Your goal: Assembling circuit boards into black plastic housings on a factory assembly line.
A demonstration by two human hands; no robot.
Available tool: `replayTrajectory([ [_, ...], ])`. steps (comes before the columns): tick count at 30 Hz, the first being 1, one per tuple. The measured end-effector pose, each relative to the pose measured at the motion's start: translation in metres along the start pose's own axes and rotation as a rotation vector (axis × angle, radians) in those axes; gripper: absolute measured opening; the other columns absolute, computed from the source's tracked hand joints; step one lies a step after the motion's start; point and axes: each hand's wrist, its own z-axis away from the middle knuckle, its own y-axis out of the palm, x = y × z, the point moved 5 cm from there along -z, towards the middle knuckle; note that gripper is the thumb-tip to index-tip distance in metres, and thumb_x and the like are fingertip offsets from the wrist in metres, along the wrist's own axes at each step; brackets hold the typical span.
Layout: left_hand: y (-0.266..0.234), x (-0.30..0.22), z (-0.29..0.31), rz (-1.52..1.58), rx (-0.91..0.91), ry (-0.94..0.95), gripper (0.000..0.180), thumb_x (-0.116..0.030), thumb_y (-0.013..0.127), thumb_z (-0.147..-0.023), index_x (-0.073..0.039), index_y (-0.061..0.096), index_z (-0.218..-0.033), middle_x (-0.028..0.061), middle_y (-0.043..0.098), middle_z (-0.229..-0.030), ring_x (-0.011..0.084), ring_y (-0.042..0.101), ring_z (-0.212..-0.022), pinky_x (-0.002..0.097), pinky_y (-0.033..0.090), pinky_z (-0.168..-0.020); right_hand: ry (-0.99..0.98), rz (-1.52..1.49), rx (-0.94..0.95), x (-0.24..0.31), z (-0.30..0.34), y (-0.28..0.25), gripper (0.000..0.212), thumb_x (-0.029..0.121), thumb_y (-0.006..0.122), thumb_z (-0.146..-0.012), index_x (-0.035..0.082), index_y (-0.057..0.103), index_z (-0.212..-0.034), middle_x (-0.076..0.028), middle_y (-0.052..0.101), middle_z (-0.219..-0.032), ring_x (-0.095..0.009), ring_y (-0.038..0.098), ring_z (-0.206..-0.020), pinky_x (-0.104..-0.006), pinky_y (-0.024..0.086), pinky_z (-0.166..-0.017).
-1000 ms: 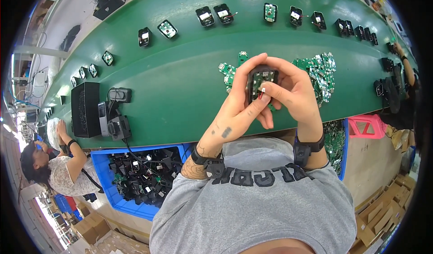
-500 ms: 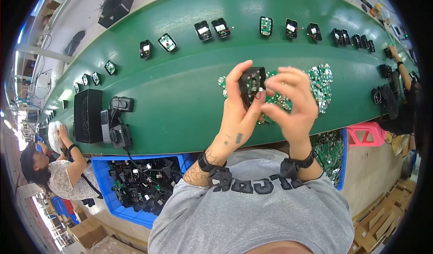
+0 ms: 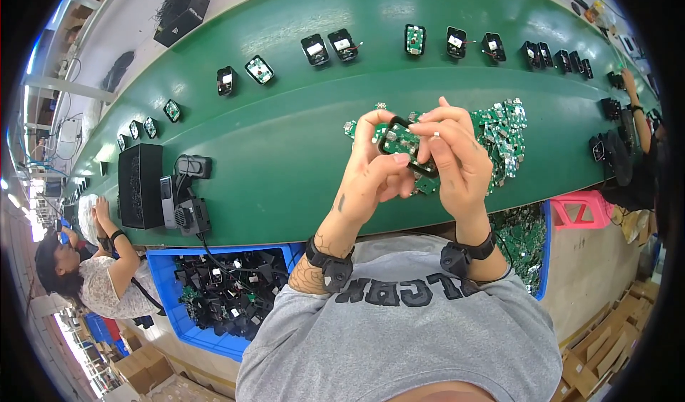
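Note:
Above the green table, my left hand (image 3: 360, 181) is closed round a small black plastic housing (image 3: 428, 171), tilted with its open face up. A green circuit board (image 3: 401, 140) shows inside its rim. My right hand (image 3: 462, 165) is bent over the right end of the housing. Its thumb and fingers pinch a small white plug (image 3: 436, 135), too small to make out fully. Behind both hands, a heap of green circuit boards (image 3: 505, 141) lies on the table, partly hidden by them.
Black housings (image 3: 314, 49), some with boards, stand in a row along the far side. At left are a black box (image 3: 140, 188) and black devices (image 3: 191, 215). Blue bins (image 3: 168, 288) flank me below the table edge. Co-workers (image 3: 107, 273) sit left and right.
The housing has turned from nearly upright to tilted flat, showing its board. My right hand has moved in from beside it, and its fingers have closed at the housing's right end.

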Motion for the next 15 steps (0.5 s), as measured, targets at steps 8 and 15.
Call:
replayTrajectory([
  [8, 0.011, -0.026, 0.003, -0.202, -0.107, 0.182, 0.050, -0.010, 0.055, -0.079, 0.006, 0.047, -0.126, 0.0164, 0.062, -0.102, 0.0214, 0.067, -0.071, 0.0250, 0.055, -0.052, 0.072, -0.109, 0.098, -0.005, -0.007, -0.003, 0.019, 0.011, 0.050, -0.088, 0.002, 0.059, -0.074, -0.009, 0.060, -0.093, -0.032, 0.049, -0.116, -0.0527, 0.030, -0.108],
  [15, 0.015, -0.034, 0.010, -0.499, -0.168, 0.437, 0.042, 0.000, 0.056, -0.081, 0.007, 0.052, -0.122, 0.0139, 0.059, -0.112, 0.0169, 0.062, -0.096, 0.0283, 0.059, -0.071, -0.042, 0.102, 0.200, 0.004, -0.016, 0.002, 0.013, 0.013, 0.057, -0.069, 0.002, 0.058, -0.062, -0.015, 0.057, -0.123, -0.039, 0.037, -0.133, -0.0507, 0.032, -0.105],
])
